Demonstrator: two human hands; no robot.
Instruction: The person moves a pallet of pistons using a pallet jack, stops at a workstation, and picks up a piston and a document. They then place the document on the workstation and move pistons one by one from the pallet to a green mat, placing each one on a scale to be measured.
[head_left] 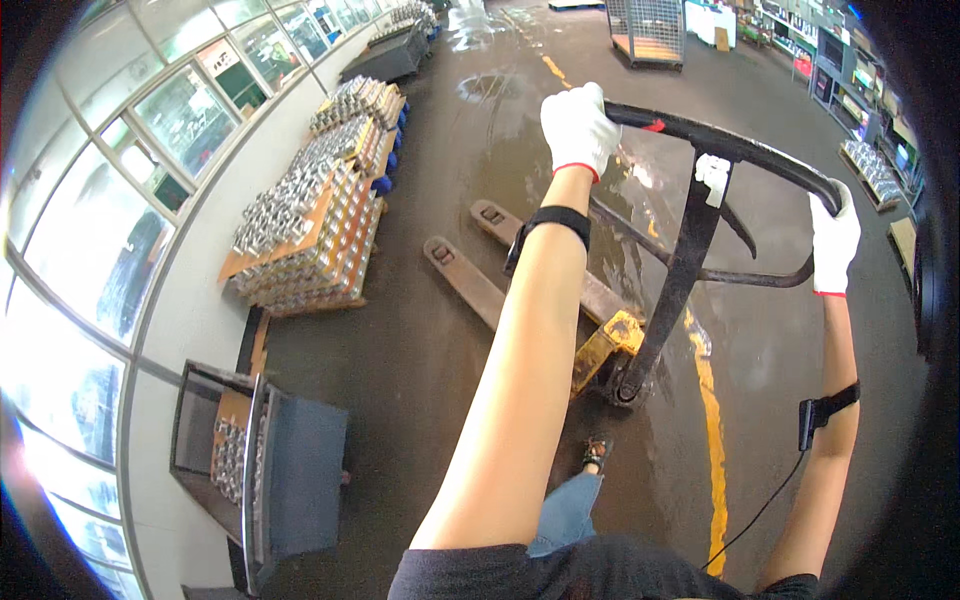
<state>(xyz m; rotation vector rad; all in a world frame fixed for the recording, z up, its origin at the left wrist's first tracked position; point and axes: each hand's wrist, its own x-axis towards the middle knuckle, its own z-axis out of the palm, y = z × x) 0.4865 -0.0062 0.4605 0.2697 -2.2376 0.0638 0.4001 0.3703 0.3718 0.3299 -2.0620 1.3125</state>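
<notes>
My left hand (580,132), in a white knit glove with a red cuff, is closed round the left end of a pallet jack's black loop handle (757,152). My right hand (836,245), gloved alike, grips the handle's right corner; its fingers are partly hidden. Below the loop, a dark release lever (740,232) hangs beside the shaft (680,265). The shaft tilts down to a worn yellow base (608,350). Two scuffed forks (462,280) reach out to the far left, bare where they show; my left forearm covers part of them.
Left, stacked metal parts (310,235) stand on pallets along a windowed wall. A grey bin (300,470) with more parts is nearer. A wire cage cart (647,32) stands far ahead, shelving (845,85) to the right. The dark floor looks wet, with a yellow line (712,430).
</notes>
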